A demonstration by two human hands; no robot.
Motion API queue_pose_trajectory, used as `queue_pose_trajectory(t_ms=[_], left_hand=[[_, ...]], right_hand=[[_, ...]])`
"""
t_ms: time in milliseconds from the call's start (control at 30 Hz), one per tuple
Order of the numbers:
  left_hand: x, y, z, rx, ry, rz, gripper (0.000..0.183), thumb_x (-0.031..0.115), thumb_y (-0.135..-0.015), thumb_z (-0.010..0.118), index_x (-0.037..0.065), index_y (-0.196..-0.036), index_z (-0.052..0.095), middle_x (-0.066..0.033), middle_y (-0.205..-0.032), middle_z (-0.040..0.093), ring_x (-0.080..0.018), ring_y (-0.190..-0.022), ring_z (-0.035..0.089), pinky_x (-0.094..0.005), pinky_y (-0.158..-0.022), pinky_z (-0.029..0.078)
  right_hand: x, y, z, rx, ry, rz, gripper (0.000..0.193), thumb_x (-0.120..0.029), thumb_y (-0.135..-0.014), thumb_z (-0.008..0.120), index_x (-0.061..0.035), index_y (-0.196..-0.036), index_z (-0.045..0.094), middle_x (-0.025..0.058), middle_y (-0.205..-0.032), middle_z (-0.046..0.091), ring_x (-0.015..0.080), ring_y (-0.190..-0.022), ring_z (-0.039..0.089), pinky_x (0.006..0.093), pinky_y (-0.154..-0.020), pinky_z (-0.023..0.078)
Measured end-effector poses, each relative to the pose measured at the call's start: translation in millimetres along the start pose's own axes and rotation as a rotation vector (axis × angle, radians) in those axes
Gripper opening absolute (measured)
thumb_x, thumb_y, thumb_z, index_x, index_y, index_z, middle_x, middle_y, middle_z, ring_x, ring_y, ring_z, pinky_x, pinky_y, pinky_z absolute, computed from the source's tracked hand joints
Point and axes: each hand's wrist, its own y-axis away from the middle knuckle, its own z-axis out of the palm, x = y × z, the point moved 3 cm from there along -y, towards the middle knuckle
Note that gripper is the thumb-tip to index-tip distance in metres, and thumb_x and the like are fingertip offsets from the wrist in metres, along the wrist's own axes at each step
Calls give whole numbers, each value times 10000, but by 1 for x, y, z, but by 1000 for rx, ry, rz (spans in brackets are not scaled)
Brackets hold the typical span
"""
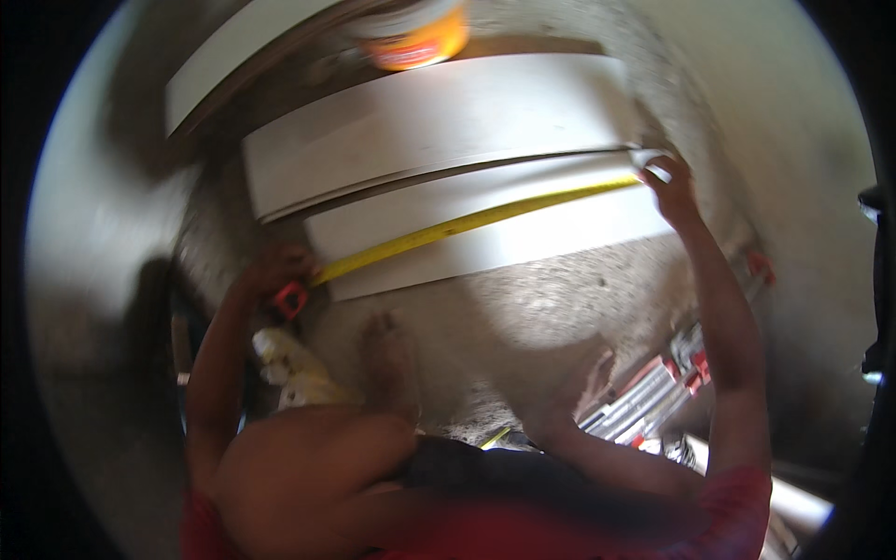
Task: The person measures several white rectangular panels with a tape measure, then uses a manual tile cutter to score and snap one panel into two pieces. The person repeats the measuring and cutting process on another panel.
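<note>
A yellow tape measure blade stretches lengthwise over a white board lying on the floor. At the board's left end, my left hand is closed around the red and black tape measure case. My right hand pinches the blade's free end at the board's right end. Just beyond lies a second, wider white board, with a dark gap between the two.
Farther off stand an orange and white bucket and another white panel. Silver and red metal tools lie by my right leg. A pale crumpled bag rests near my left foot. The concrete floor is gritty.
</note>
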Motion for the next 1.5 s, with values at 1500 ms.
queue_pose_trajectory(t_ms=[1500], left_hand=[[13,12,17,-26,397,-399,303,303,-786,684,79,-983,734,-60,-973,708,-151,-919,619,-306,-847,454]], right_hand=[[10,-2,-15,-106,-120,-124,65,-98,-836,638,-50,-877,620,64,-820,630,190,-859,602,334,-812,458]])
